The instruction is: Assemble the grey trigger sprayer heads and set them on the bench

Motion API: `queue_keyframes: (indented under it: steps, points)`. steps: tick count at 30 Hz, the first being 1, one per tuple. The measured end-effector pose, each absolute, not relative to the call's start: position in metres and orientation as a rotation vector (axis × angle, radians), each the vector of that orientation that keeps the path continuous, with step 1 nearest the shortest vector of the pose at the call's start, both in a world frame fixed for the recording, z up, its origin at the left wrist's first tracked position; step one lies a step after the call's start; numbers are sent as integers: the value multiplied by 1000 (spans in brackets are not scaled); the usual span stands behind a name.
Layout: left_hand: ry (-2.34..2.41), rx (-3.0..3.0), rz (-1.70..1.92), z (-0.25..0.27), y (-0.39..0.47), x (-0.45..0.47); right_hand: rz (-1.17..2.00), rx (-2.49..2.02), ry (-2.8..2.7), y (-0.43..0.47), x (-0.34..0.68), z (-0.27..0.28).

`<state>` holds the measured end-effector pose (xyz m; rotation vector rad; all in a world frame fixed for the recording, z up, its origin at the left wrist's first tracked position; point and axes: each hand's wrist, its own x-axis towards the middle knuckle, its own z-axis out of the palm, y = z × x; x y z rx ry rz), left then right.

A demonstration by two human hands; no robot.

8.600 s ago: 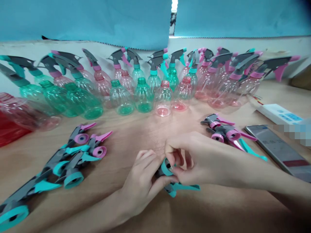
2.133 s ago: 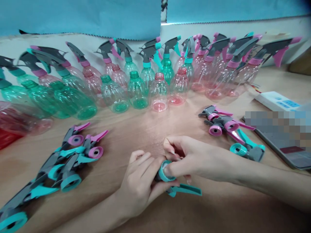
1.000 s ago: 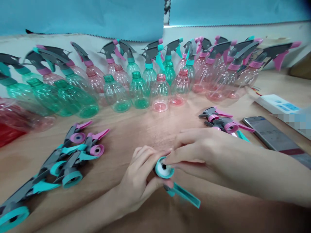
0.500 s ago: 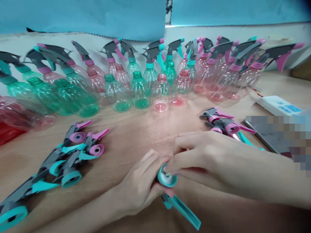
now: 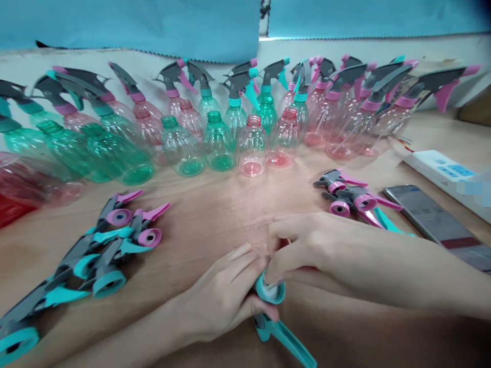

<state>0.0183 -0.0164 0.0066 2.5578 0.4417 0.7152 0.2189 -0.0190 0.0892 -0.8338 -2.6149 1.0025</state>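
My left hand (image 5: 222, 296) grips a teal and grey spray-trigger head (image 5: 273, 317) low in the middle of the wooden table (image 5: 215, 209); its teal lever points down to the right. The fingertips of my right hand (image 5: 307, 250) press on the white insert inside the head's teal screw collar (image 5: 270, 291). A pile of grey trigger heads with teal and pink parts (image 5: 95, 250) lies to the left. A smaller pile, mostly pink (image 5: 353, 199), lies just beyond my right wrist.
Several green and pink clear spray bottles (image 5: 218, 143) stand in rows across the back, some capped with triggers. A phone (image 5: 433, 220) and a white remote control (image 5: 441, 174) lie at the right. Red plastic shows at the left edge (image 5: 15, 199). A blue curtain hangs behind.
Both hands have drawn the trigger head nearer and lower. Its lever swung from level to pointing down-right. My right fingers shifted from gripping the collar to pressing into its open end.
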Motion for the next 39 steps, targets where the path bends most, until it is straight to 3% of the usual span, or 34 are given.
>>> queue_keyframes:
  steps: [14, 31, 39]
  points:
    - [433, 2584, 660, 5, -16, 19, 827, -736, -2772, -14, 226, 77]
    - [445, 2433, 960, 3, -16, 14, 964, -874, -2652, -17, 224, 80]
    - [436, 2534, 919, -1, -17, 10, 1044, -781, -2651, -11, 217, 82]
